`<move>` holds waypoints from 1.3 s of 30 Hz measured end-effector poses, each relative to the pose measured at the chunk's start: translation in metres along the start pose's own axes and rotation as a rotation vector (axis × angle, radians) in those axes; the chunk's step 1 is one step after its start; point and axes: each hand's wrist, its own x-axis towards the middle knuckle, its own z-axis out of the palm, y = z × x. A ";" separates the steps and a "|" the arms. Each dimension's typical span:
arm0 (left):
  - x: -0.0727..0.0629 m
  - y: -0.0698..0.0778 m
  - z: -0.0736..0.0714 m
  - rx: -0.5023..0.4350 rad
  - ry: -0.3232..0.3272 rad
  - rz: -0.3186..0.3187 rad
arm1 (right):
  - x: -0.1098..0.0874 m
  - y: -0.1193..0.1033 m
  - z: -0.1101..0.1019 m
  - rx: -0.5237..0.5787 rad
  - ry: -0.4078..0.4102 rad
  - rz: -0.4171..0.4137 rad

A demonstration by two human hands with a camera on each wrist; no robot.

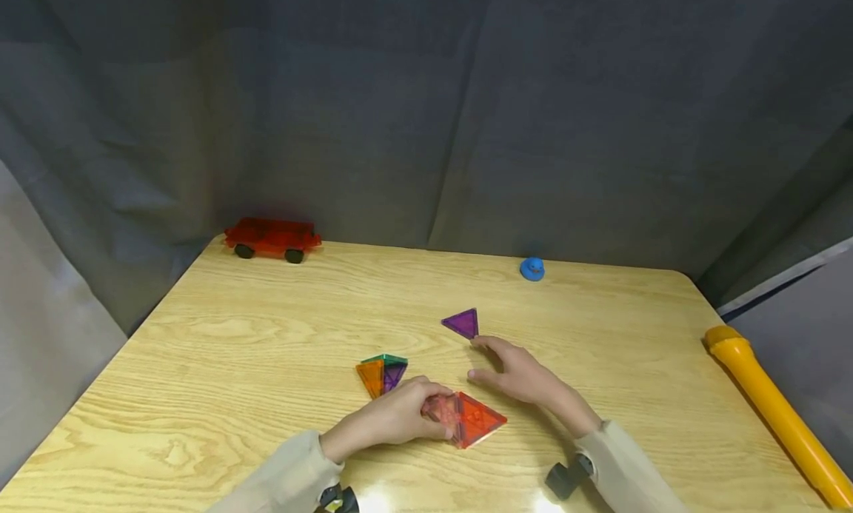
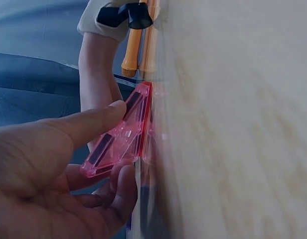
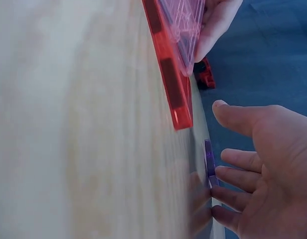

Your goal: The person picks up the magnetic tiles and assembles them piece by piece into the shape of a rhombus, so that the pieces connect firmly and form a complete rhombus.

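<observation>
My left hand [image 1: 398,413] pinches a pink translucent triangular magnetic tile [image 1: 440,409] between thumb and fingers. Its edge meets a red triangular magnetic tile [image 1: 480,420] lying on the table; in the left wrist view the pink tile [image 2: 113,142] is tilted up from the red one. My right hand [image 1: 516,372], fingers spread and holding nothing, hovers just to the right. Beyond its index fingertip lies a purple triangular tile [image 1: 465,323]; whether they touch I cannot tell. Beside my left hand stand joined orange [image 1: 370,378], green [image 1: 392,359] and purple [image 1: 395,376] tiles, partly hidden.
On the wooden table [image 1: 266,335], a red wheeled car base [image 1: 272,235] sits at the back left and a blue rubber duck [image 1: 532,269] at the back. Along the right edge lies a long yellow-orange tube [image 1: 776,409]. Dark curtains [image 1: 426,113] hang behind.
</observation>
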 end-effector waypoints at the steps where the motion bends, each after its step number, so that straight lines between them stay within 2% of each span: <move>1: 0.000 0.000 0.000 -0.004 -0.001 0.002 | -0.003 0.000 0.000 0.003 -0.001 0.003; 7: 0.001 -0.001 0.001 -0.003 0.004 -0.005 | -0.018 0.001 0.000 0.005 0.002 0.003; 14: 0.000 0.001 0.001 -0.007 -0.005 -0.019 | -0.038 -0.003 -0.003 0.020 -0.004 0.050; 25: -0.002 0.002 0.000 -0.006 -0.001 -0.022 | -0.060 -0.004 -0.005 0.008 0.009 0.024; 28: -0.002 0.002 0.000 -0.007 0.000 -0.018 | -0.062 -0.004 -0.006 0.005 0.026 0.017; 34: -0.002 0.001 0.001 -0.009 0.000 -0.013 | -0.055 0.000 -0.009 0.001 0.127 -0.031; 39: -0.001 0.001 0.001 0.007 0.011 -0.003 | -0.043 0.010 -0.011 0.024 0.118 -0.009</move>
